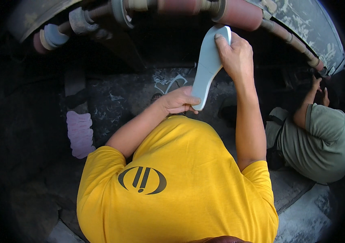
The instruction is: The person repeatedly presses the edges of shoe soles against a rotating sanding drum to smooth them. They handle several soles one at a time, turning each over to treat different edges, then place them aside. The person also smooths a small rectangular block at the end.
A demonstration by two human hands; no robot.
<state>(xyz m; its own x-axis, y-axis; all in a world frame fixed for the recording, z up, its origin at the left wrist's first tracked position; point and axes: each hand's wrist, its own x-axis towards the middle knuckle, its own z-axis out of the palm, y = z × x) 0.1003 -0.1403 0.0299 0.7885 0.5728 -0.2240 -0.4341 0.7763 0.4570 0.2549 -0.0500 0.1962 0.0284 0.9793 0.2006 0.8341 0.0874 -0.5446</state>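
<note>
- Stack of pale pink soles [80, 133]: lies at left on the dark floor.
- Co-worker in a grey-green shirt [320, 139]: crouched at right, near the shaft's end.

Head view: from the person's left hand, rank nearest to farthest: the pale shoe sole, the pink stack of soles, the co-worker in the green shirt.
1. Pale shoe sole: its lower end is in the left hand.
2. Pink stack of soles: lower left, on the dark floor.
3. Co-worker in the green shirt: far right, crouched.
</note>
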